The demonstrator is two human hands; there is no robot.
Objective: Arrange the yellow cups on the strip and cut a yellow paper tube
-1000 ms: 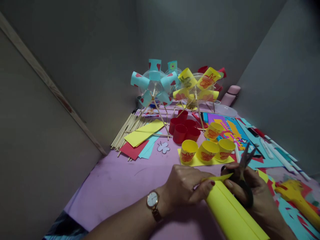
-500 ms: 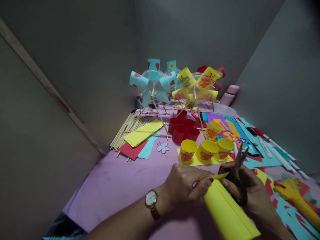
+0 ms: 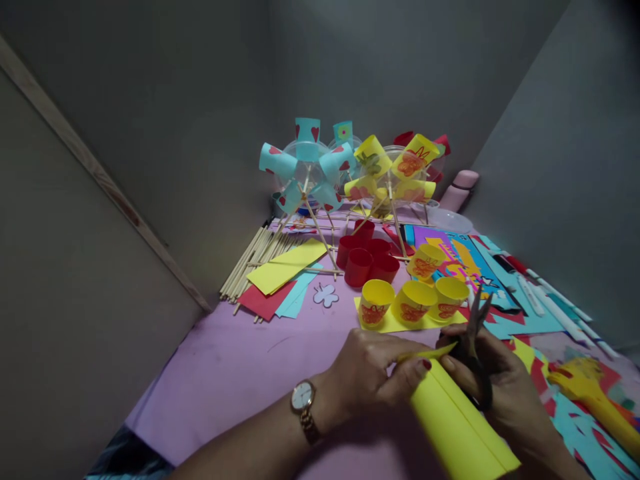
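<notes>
My left hand [image 3: 377, 373], with a watch on its wrist, pinches the upper end of a folded yellow paper strip [image 3: 457, 420]. That paper slants down toward the bottom edge, and its top end bends over my fingers. In my right hand [image 3: 505, 373] are black-handled scissors [image 3: 475, 347], their blades pointing up and slightly apart, away from the paper. The thumb of this hand rests close to the paper's top corner. Just beyond my hands stand several yellow paper cups [image 3: 414, 300] with red butterfly drawings.
Red paper cups [image 3: 359, 267] stand mid-table. Behind them rise paper wheels with blue cups [image 3: 307, 140] and yellow cups [image 3: 415, 157] on stick stands. Wooden sticks [image 3: 243, 267] and coloured paper strips [image 3: 285, 267] lie left. Right are markers [image 3: 557, 310], paper scraps and a yellow glue gun [image 3: 595, 397].
The scissors have tilted slightly and shifted a little left. The yellow paper has turned very slightly in my hands; otherwise the scene is the same.
</notes>
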